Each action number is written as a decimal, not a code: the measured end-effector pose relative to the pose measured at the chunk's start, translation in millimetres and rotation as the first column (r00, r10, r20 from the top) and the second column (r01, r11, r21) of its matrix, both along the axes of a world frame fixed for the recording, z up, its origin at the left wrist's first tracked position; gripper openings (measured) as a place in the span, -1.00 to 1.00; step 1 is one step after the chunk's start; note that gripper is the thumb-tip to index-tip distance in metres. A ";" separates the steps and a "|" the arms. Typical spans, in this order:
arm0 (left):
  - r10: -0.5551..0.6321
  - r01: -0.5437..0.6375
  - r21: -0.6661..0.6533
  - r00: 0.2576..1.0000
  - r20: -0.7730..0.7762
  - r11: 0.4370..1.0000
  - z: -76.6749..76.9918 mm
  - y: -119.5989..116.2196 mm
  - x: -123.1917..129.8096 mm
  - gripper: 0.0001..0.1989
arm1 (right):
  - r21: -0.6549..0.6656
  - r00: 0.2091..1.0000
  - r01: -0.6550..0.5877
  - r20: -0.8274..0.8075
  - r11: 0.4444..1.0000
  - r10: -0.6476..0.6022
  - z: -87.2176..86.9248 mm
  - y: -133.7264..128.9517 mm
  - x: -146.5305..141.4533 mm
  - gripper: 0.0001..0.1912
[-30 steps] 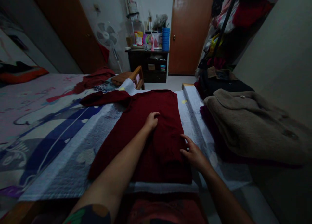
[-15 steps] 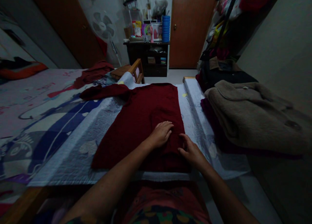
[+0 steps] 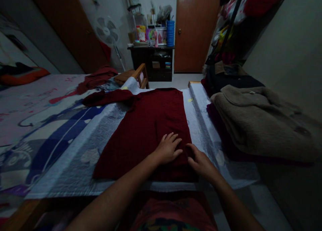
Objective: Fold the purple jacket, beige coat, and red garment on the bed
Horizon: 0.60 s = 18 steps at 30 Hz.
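A dark red long-sleeved top (image 3: 141, 123) lies spread on a pale blue quilted cover (image 3: 77, 164). One sleeve (image 3: 108, 97) stretches out to the left, while the right side forms a straight edge, with the other sleeve not showing as a separate shape. My left hand (image 3: 168, 148) rests flat on the lower right part of the cloth, its fingers spread. At the right edge of the top is my right hand (image 3: 201, 160), thumb and forefinger apart in a curve; its other fingers are partly hidden.
Folded clothes, with a grey-brown fleecy coat (image 3: 261, 123) on top, are stacked at the right. Behind them lies a dark jacket (image 3: 233, 78). A patterned bed sheet (image 3: 45, 107) and crumpled garments (image 3: 98, 77) are at the left. A wooden chair (image 3: 142, 76) stands beyond.
My left hand has slid a little toward me over the cloth, and its fingers have spread wider. My right hand stays by the right edge, slightly nearer me. The view has tilted slightly.
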<state>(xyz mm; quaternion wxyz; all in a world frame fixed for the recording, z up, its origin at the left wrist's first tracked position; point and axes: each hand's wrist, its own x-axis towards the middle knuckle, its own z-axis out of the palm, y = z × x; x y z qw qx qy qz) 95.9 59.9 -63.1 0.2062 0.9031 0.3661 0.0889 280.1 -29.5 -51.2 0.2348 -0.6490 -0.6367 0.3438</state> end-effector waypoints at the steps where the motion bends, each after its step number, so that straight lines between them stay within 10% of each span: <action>1: 0.029 -0.029 0.028 0.999 0.013 0.999 0.3 6.0 0.2 -0.52 | -0.011 1.000 0.017 -0.002 1.000 -0.017 0.3 -0.2 -1.1 -0.45; 8: 0.445 -0.444 0.080 0.895 0.006 0.892 -3.0 84.7 -2.4 -0.54 | 0.004 0.996 0.063 -0.059 0.998 -0.062 -1.3 -2.4 -7.6 -0.40; 13: 0.488 -0.485 0.066 0.872 -0.032 0.872 -12.8 122.1 -9.5 -0.52 | 0.056 0.988 0.092 -0.128 0.994 -0.085 -5.8 -6.3 -5.4 -0.38; 18: 0.484 -0.471 0.127 0.869 -0.101 0.873 -11.4 119.0 -4.4 -0.53 | -0.038 0.976 0.022 0.215 0.999 -0.013 -6.1 -9.0 -1.4 -0.34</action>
